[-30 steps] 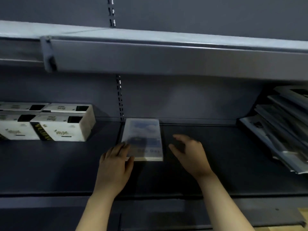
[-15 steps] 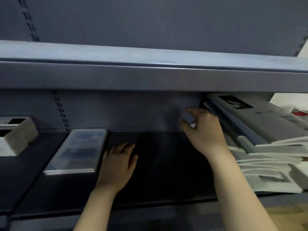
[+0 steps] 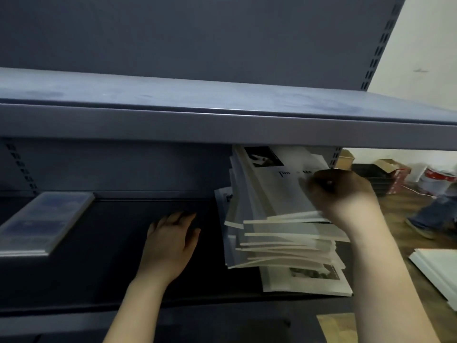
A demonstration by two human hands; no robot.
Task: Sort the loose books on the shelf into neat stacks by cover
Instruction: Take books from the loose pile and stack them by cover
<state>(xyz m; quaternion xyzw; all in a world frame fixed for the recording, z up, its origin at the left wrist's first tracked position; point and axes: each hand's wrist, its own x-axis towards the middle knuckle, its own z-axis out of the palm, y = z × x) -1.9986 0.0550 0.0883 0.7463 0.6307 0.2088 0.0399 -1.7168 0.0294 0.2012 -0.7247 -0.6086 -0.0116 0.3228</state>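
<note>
A messy, leaning heap of several grey-covered books (image 3: 279, 233) fills the right end of the dark shelf (image 3: 111, 243). Its top book (image 3: 279, 184) shows a black photo and dark lettering. My right hand (image 3: 341, 191) sits on that top book's right edge with fingers curled over it; motion blur hides the exact grip. My left hand (image 3: 170, 241) lies flat on the bare shelf board, fingers straight, left of the heap. A small neat stack of blue-covered books (image 3: 42, 226) rests at the shelf's left end.
The upper shelf board (image 3: 222, 125) overhangs low above the heap. Right of the rack are a wooden floor, boxes and a bucket (image 3: 435, 179), a person's leg and shoe (image 3: 430, 219), and a white panel (image 3: 437, 268).
My view swung right. My right hand travelled from the shelf's middle to the grey heap and closed onto the top book. My left hand left the blue stack and lies flat on the shelf.
</note>
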